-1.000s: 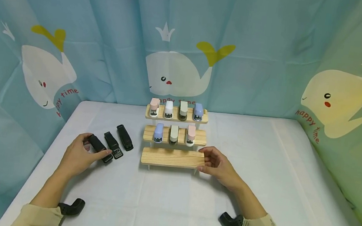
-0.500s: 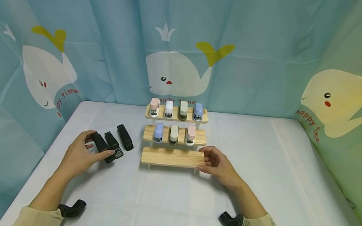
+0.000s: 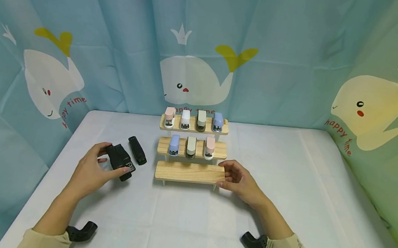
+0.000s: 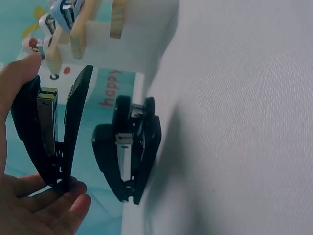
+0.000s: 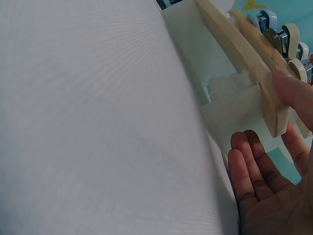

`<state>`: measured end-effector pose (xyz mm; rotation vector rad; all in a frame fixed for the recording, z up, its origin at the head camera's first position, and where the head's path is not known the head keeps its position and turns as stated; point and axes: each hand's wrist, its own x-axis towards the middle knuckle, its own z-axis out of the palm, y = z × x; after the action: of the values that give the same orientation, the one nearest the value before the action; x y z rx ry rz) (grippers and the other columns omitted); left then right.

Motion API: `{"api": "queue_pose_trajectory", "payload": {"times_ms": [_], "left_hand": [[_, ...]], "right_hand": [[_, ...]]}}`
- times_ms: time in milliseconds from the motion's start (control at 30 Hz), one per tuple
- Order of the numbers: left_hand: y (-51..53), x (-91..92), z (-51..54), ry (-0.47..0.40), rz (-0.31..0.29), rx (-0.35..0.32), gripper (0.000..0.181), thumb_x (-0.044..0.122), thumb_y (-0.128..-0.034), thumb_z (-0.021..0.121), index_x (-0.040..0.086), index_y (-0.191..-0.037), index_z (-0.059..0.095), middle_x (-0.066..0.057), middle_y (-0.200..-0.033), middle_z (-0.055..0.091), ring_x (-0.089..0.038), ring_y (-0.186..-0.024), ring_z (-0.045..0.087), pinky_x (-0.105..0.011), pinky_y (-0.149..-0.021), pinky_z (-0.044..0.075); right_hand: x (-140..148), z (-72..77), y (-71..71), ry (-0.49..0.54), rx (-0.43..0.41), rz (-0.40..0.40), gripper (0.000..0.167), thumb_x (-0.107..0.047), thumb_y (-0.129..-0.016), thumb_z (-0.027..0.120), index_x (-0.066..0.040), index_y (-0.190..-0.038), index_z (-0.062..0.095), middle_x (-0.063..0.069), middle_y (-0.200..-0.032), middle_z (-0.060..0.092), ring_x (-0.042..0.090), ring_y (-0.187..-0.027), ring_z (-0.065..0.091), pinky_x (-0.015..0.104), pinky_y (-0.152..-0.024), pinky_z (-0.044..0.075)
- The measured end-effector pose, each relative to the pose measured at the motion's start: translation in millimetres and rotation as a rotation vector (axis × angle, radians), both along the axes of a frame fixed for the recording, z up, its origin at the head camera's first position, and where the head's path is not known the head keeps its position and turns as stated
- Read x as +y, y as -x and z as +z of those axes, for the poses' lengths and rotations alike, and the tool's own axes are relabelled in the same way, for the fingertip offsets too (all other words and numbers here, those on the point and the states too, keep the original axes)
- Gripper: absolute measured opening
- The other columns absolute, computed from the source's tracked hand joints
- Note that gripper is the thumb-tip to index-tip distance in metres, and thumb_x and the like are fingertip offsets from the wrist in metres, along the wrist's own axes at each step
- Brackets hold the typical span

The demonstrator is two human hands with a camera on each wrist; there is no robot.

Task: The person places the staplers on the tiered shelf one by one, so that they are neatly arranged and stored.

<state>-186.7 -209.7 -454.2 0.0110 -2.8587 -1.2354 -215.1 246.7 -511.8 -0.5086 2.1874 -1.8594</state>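
In the head view my left hand (image 3: 90, 173) pinches a black stapler (image 4: 23, 117) between thumb and fingers. The left wrist view shows it raised off the table, apart from two other black staplers. One of those, the nearer black stapler (image 4: 105, 152), is partly overlapped by the held one in the head view; the farther black stapler (image 3: 137, 150) lies to its right. My right hand (image 3: 241, 184) grips the right end of the lowest wooden shelf (image 3: 189, 173), thumb on its front edge. Its other fingers curve loosely below the board in the right wrist view.
The three-tier wooden stand holds several small staplers in pink, white, green and blue on its top shelf (image 3: 225, 129) and middle shelf (image 3: 162, 146). A white cloth covers the table (image 3: 187, 229). Behind hangs a blue curtain (image 3: 282, 68) with whale prints.
My left hand has shifted to the right, carrying the leftmost black stapler up from the table and over the neighbouring one. My right hand stays at the shelf's end.
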Motion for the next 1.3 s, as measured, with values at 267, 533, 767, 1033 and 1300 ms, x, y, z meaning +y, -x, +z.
{"api": "queue_pose_trajectory", "payload": {"times_ms": [267,533,767,1033,1300], "left_hand": [[-5.2,9.7,5.3,-0.012,-0.028,0.01,0.109,0.06,-0.0764,0.087,0.01,-0.157,0.033,-0.019,-0.154,0.047,-0.045,-0.132,0.056,-0.057,-0.105,0.048],[-10.6,22.8,8.2,0.034,-0.053,0.019,0.112,0.067,-0.0723,0.086,0.016,-0.157,0.034,-0.014,-0.153,0.049,-0.041,-0.13,0.057,-0.055,-0.102,0.048],[-16.6,36.0,12.4,0.036,-0.091,0.038,0.113,0.067,-0.0695,0.088,0.019,-0.157,0.035,-0.011,-0.15,0.05,-0.04,-0.127,0.059,-0.056,-0.101,0.049],[-19.9,50.9,15.2,0.055,-0.125,0.038,0.112,0.071,-0.068,0.086,0.022,-0.156,0.038,-0.01,-0.143,0.053,-0.035,-0.127,0.058,-0.056,-0.099,0.05],[-20.1,62.1,15.0,0.064,-0.156,0.06,0.11,0.072,-0.0673,0.086,0.022,-0.154,0.04,-0.006,-0.149,0.051,-0.033,-0.123,0.057,-0.052,-0.095,0.05]], "right_hand": [[0.3,-1.4,-0.2,0.008,0.009,0.005,0.057,-0.002,-0.088,0.08,-0.002,-0.138,0.052,0.015,-0.126,0.056,0.019,-0.103,0.061,0.025,-0.087,0.055],[0.0,-0.5,-0.3,0.005,0.007,0.004,0.057,-0.003,-0.088,0.08,-0.002,-0.137,0.052,0.015,-0.127,0.056,0.019,-0.104,0.061,0.025,-0.088,0.055],[-0.1,-1.2,-0.2,0.001,0.008,0.004,0.056,-0.003,-0.088,0.08,-0.002,-0.137,0.052,0.016,-0.127,0.056,0.02,-0.104,0.061,0.025,-0.087,0.055],[0.0,-2.2,0.5,-0.001,0.012,0.003,0.056,-0.003,-0.088,0.08,-0.002,-0.137,0.053,0.016,-0.126,0.056,0.02,-0.103,0.06,0.025,-0.088,0.054],[-0.2,-1.7,-0.1,0.007,0.012,0.004,0.056,-0.001,-0.087,0.079,-0.001,-0.137,0.053,0.014,-0.124,0.057,0.02,-0.102,0.061,0.025,-0.087,0.055]]}}
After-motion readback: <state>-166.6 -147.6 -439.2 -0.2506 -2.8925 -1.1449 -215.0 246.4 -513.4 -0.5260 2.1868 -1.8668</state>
